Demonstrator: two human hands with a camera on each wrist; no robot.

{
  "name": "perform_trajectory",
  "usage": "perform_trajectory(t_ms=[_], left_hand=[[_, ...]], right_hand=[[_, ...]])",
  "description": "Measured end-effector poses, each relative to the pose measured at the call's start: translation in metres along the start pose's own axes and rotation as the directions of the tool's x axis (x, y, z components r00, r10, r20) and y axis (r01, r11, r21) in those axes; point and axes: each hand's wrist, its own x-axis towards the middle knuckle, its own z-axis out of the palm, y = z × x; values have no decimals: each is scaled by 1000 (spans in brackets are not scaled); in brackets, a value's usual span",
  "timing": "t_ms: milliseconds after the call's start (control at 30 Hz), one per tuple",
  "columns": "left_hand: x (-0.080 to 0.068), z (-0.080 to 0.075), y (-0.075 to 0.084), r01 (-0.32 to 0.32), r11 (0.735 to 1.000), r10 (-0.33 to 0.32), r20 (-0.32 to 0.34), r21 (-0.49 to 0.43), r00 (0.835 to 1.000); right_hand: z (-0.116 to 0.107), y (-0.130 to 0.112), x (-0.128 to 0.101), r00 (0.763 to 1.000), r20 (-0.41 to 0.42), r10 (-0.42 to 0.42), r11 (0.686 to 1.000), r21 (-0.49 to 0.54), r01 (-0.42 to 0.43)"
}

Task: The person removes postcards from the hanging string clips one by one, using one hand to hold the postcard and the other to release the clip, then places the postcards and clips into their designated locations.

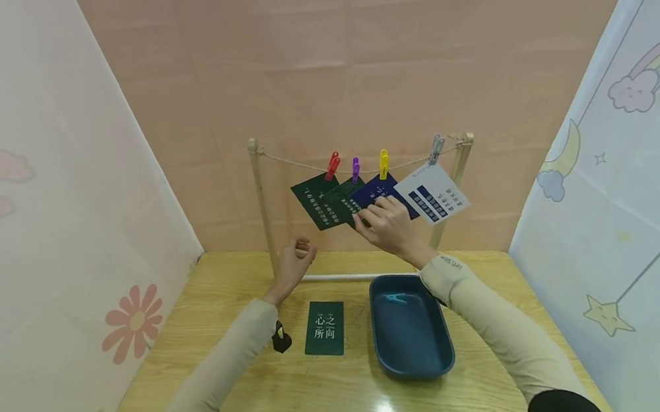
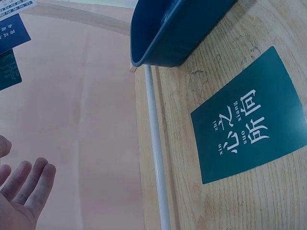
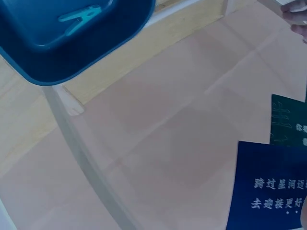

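Four cards hang from a string (image 1: pixel 292 162) on clothespins: a dark green card (image 1: pixel 309 195) under a red clothespin (image 1: pixel 332 166), another green card (image 1: pixel 339 198) under a purple clothespin (image 1: pixel 355 169), a navy card (image 1: pixel 378 185) under a yellow clothespin (image 1: pixel 383 165), and a white card (image 1: pixel 454 201) under a grey clothespin (image 1: pixel 435 150). My right hand (image 1: pixel 389 227) is at the navy and second green cards, fingers bent; whether it pinches one is hidden. Lower left, my left hand (image 1: pixel 293 262) hovers empty, fingers loosely curled.
A green card (image 1: pixel 326 328) with white characters lies on the wooden table. To its right stands a dark blue tray (image 1: pixel 448 360) holding a teal clothespin (image 1: pixel 397 298). Wooden posts (image 1: pixel 261 206) and a white bar (image 1: pixel 341 277) support the string. Printed cloth walls flank both sides.
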Motion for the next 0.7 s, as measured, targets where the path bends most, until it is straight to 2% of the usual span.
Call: perform_trajectory(t_ms=[300, 500, 700], left_hand=[[2, 1, 4, 8, 1000, -8, -1, 8, 1000], [9, 1, 10, 7, 1000, -7, -6, -15, 1000], [11, 2, 16, 15, 1000, -15, -4, -16, 1000]], right_hand=[[-4, 8, 23, 998, -66, -13, 998, 56, 16], [-9, 10, 39, 997, -58, -54, 992, 115, 61], [-10, 11, 49, 995, -66, -73, 991, 103, 79]])
